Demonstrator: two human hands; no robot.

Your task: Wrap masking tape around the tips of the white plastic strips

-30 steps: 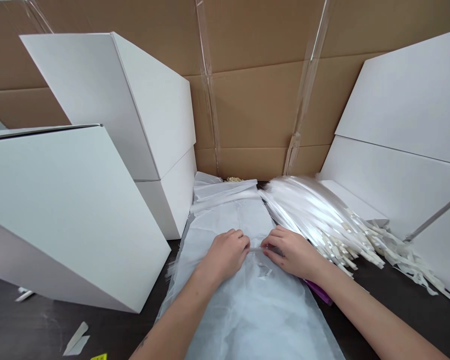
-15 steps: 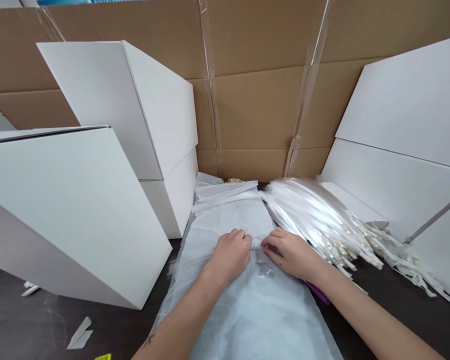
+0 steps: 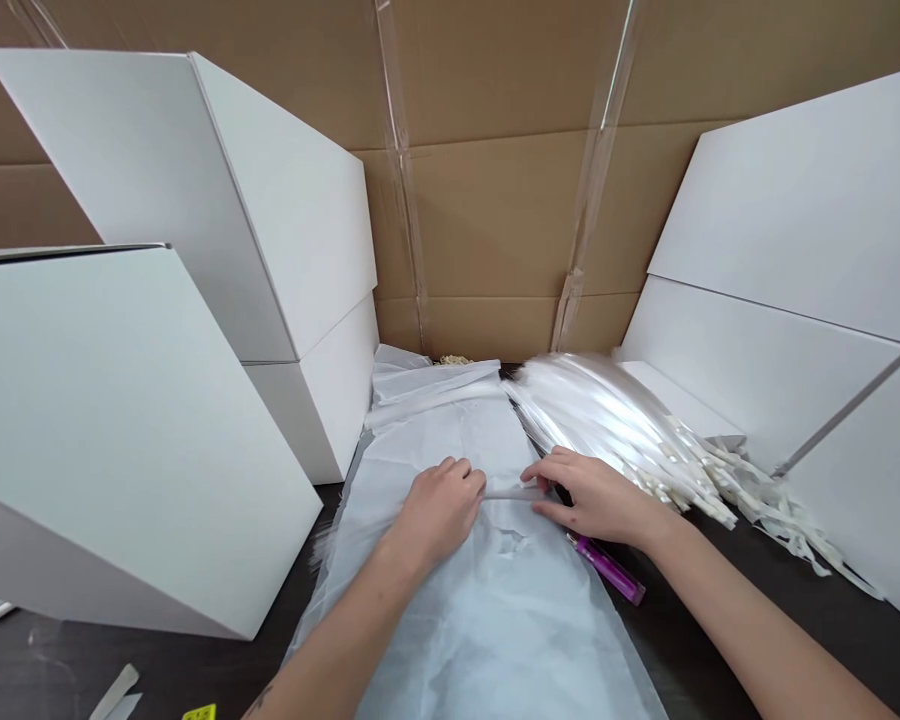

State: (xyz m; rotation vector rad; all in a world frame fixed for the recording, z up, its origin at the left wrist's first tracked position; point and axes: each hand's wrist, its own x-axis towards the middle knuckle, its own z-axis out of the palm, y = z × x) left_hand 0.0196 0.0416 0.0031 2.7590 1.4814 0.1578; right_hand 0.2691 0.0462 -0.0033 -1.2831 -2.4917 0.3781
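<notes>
Tissue sheet (image 3: 450, 630), thin, white and semi-translucent, lies lengthwise on the dark worktop (image 3: 690, 680), running from the near edge of the view to the base of the back wall; its far end is folded over in layers. The left hand (image 3: 439, 510) rests on the sheet with fingers curled downward, the fingertips beside a narrow pale strip (image 3: 506, 492) lying across the sheet's middle. The right hand (image 3: 592, 497) stands at the other end of that strip, thumb and fingers closed together on it in an apparent pinch. The hands are near each other, with the strip between them. Just beyond the right hand, a fanned bundle of glossy white ribbons (image 3: 607, 420) with cream tabs lies beside the sheet. A purple translucent stick-shaped tool (image 3: 607, 568) lies on the worktop below the right hand. White cardboard boxes (image 3: 135, 430) stand tilted to the left of the sheet, and white panels (image 3: 795, 230) lean to the right. Behind them stands a corrugated cardboard wall (image 3: 495, 220) seamed with clear tape.
</notes>
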